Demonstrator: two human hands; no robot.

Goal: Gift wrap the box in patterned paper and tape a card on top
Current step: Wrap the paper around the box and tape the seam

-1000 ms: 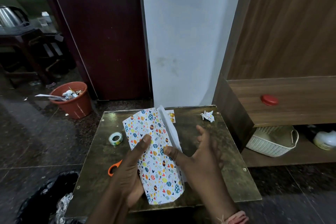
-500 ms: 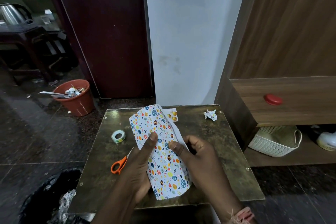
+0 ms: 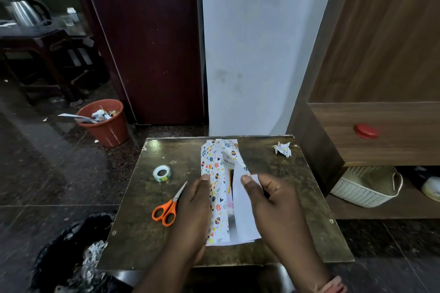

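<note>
Two flaps stand apart over the box: my left hand [image 3: 194, 207] presses the egg-patterned wrapping paper [image 3: 215, 188] against its left side, fingers hidden, while my right hand [image 3: 271, 200] pinches the white-backed flap. Between them the white "HALLEY" box [image 3: 229, 169] runs lengthwise away from me on the brown desk [image 3: 297, 197], equally near both hands.

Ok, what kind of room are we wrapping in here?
Most likely a room in a home, not a workshop. A steel kettle stands on a dark side table, a woven basket sits under a wooden cabinet, and the small low table stands on a polished stone floor.
</note>
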